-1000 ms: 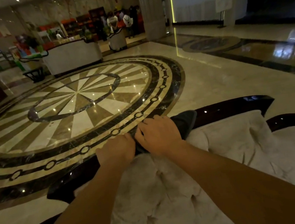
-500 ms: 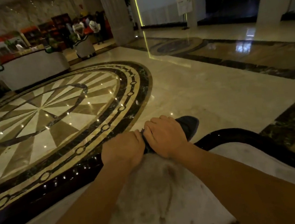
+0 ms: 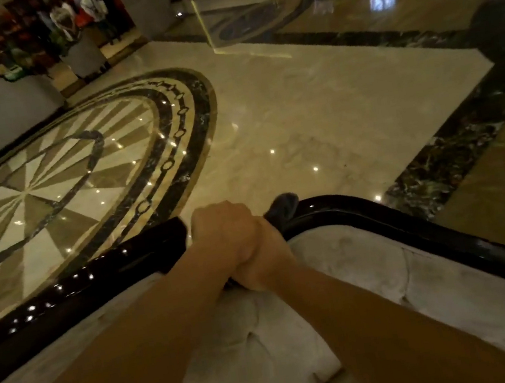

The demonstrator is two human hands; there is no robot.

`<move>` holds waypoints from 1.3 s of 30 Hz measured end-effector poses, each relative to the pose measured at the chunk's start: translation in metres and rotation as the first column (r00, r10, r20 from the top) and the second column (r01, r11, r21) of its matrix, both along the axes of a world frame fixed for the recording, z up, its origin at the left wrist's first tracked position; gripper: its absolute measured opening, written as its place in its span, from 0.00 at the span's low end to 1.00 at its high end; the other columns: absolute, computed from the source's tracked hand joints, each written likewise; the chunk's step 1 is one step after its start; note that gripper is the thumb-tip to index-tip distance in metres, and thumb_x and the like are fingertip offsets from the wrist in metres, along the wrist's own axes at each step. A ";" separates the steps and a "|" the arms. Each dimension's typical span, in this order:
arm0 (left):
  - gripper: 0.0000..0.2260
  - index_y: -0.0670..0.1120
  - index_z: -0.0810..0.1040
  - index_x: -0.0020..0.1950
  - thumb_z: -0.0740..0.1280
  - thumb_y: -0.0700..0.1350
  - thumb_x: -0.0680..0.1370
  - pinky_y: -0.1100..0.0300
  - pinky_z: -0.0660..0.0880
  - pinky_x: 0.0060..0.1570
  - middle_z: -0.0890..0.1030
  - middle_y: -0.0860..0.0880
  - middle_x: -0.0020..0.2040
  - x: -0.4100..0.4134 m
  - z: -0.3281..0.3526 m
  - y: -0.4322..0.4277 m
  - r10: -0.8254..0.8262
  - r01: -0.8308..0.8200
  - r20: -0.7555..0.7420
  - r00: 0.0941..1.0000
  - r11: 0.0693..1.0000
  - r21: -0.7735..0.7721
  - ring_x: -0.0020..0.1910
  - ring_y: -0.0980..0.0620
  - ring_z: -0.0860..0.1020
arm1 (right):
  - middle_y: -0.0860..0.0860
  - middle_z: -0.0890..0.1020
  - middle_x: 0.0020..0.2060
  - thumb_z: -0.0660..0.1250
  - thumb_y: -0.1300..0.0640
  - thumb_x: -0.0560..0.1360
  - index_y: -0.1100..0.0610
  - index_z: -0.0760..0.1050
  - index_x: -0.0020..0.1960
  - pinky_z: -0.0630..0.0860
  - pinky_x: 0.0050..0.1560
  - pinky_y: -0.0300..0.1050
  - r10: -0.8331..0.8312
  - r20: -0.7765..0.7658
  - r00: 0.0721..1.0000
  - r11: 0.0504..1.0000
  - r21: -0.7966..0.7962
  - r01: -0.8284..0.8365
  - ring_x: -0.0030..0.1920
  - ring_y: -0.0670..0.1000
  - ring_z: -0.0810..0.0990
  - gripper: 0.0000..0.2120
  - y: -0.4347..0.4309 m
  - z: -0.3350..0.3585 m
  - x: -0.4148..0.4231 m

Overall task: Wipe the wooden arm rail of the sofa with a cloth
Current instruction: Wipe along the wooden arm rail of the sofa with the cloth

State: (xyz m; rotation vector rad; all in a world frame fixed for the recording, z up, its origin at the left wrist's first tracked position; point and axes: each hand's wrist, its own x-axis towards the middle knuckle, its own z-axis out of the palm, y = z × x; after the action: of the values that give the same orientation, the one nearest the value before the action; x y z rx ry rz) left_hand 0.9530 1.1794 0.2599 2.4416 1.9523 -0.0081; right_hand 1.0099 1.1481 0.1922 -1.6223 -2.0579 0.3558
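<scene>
The cloth point(image 3: 282, 208), one dark piece, lies on the glossy dark wooden arm rail point(image 3: 94, 273) of the pale tufted sofa point(image 3: 266, 345). Two hands press together on it: the left hand point(image 3: 222, 231) is closed over the rail, the right hand point(image 3: 269, 262) is clenched on the cloth. No writing can be read.

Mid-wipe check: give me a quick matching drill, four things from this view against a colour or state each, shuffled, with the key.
Things:
1. cloth
2. wooden rail
3. sofa cushion
4. left hand

States:
A. pale, tufted
B. glossy black, reflecting lights
C. dark, bunched, poking out past the hands
D. closed, pressed against the right hand

Pairs: 1-C, 2-B, 3-A, 4-D
</scene>
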 end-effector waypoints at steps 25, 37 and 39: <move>0.16 0.50 0.73 0.57 0.50 0.53 0.78 0.45 0.68 0.55 0.80 0.44 0.55 0.252 -0.135 -0.089 -0.630 0.643 -0.393 0.670 0.757 -0.117 0.54 0.39 0.76 | 0.53 0.78 0.50 0.51 0.48 0.82 0.54 0.72 0.54 0.72 0.46 0.54 -0.651 0.362 0.667 0.656 -0.173 0.735 0.49 0.58 0.75 0.14 -0.228 -0.111 0.311; 0.11 0.51 0.72 0.46 0.51 0.51 0.79 0.51 0.66 0.39 0.82 0.48 0.43 0.387 -0.183 -0.312 -0.938 0.920 -0.012 0.347 0.342 -0.192 0.41 0.43 0.79 | 0.53 0.80 0.46 0.54 0.52 0.79 0.55 0.75 0.52 0.73 0.44 0.53 -0.836 0.314 0.450 0.407 -0.193 0.893 0.45 0.58 0.77 0.12 -0.434 -0.114 0.356; 0.12 0.51 0.71 0.38 0.54 0.51 0.79 0.53 0.65 0.37 0.82 0.49 0.38 0.397 -0.175 -0.332 -0.938 0.927 -0.068 0.340 0.346 -0.142 0.39 0.44 0.79 | 0.54 0.80 0.46 0.54 0.52 0.78 0.56 0.75 0.52 0.74 0.45 0.53 -0.831 0.317 0.457 0.425 -0.167 0.890 0.45 0.58 0.77 0.13 -0.443 -0.114 0.367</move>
State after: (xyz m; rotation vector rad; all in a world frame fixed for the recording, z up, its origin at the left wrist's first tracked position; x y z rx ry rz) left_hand 1.3500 0.8473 0.0848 3.1390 0.2069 -0.2668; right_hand 1.3766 0.7049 0.0782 -2.7525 -0.9709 0.1351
